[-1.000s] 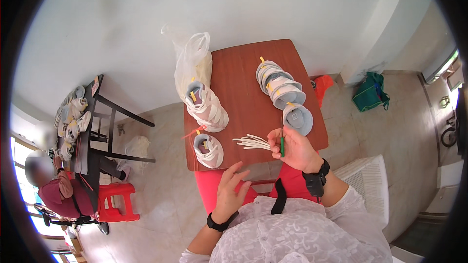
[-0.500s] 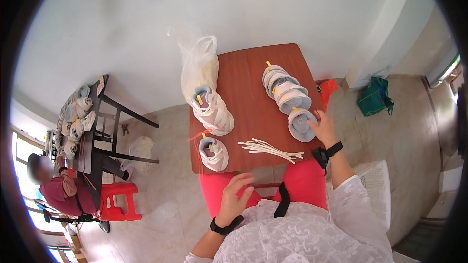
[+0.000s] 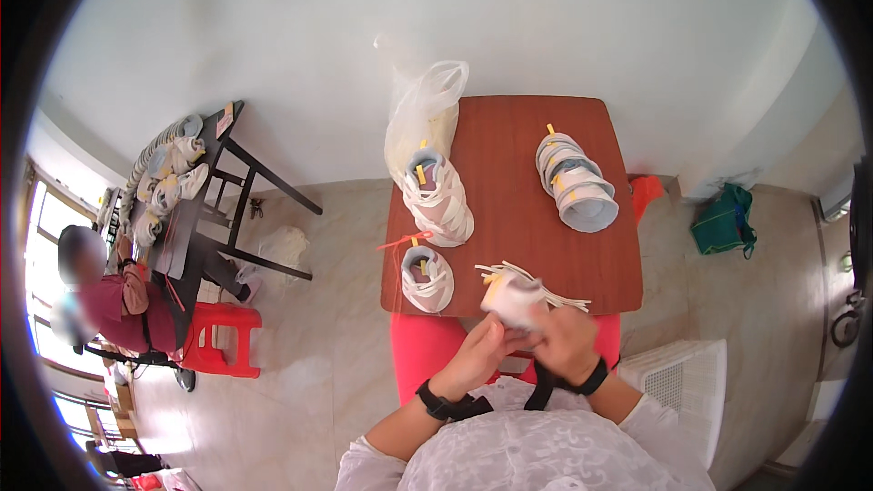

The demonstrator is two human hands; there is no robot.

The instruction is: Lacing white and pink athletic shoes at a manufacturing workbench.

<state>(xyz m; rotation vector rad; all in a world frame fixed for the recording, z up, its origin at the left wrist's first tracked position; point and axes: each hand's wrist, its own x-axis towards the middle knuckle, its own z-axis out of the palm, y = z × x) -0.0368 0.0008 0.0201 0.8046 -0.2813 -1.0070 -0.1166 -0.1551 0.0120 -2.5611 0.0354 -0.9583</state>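
Observation:
Over the table's front edge, a whitish shoe upper (image 3: 515, 300) with a yellow tab is blurred by motion. My left hand (image 3: 479, 355) grips its near side, thumb on top. From the right, my right hand (image 3: 566, 345) is closed on the same upper, its fingers partly smeared. Just behind the upper lies a bunch of white shoelaces (image 3: 571, 301), partly covered. Further back on the right rests a nested row of grey-white shoe uppers (image 3: 582, 191). On the left stand laced uppers with yellow tabs: a nested group (image 3: 438, 205) and a single one (image 3: 427, 284) nearer me.
An orange-red cord (image 3: 400, 243) lies by the single upper. Behind the laced group stands a clear plastic bag (image 3: 427, 114) on the brown table (image 3: 509, 173). A white plastic basket (image 3: 696, 386) sits at my right, a green bag (image 3: 725, 223) beyond. Leftward, another person (image 3: 136, 309) sits at a dark table.
My right hand has brought the nearest upper from the right-hand row to the table's front edge. My left hand has come up and taken hold of it too. The view has shifted.

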